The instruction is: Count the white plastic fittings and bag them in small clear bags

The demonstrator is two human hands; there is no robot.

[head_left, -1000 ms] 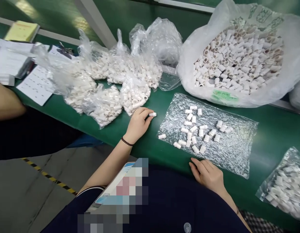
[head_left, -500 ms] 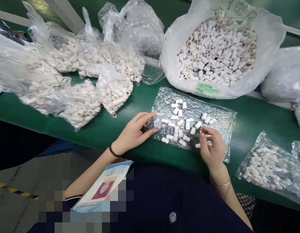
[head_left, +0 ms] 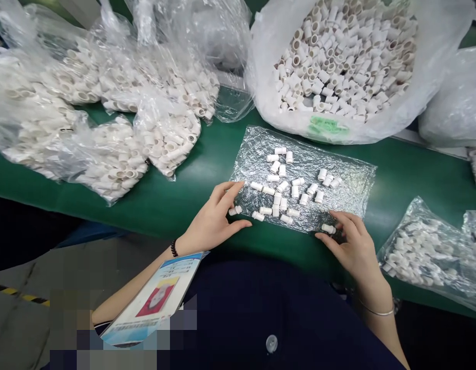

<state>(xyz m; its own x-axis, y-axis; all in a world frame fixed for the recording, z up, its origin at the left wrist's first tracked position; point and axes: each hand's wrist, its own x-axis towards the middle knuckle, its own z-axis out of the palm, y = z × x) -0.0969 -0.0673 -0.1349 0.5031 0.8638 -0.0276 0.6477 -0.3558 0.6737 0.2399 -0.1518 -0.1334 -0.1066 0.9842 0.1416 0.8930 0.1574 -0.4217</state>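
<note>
Several short white tube fittings (head_left: 277,198) lie scattered on a flat, crinkled clear plastic bag (head_left: 256,141) on the green table. At the bag's left edge is my left hand (head_left: 214,218), fingers apart, with one white fitting (head_left: 235,210) lying between thumb and fingers, not gripped. My right hand (head_left: 355,244) rests at the lower right corner of the bag. Its thumb and fingers are spread around another fitting (head_left: 328,228) without closing on it.
A large open white bag (head_left: 287,121) full of fittings stands at the back. Filled clear bags (head_left: 118,159) crowd the left of the green table (head_left: 199,190). Another filled bag (head_left: 418,257) lies at the right, and an ID badge (head_left: 156,298) hangs over my left forearm.
My right hand has moved right and down, and its fingers have spread. A fitting now lies near where its fingertips were. The view has shifted closer, and a fitting shows by my left hand.
</note>
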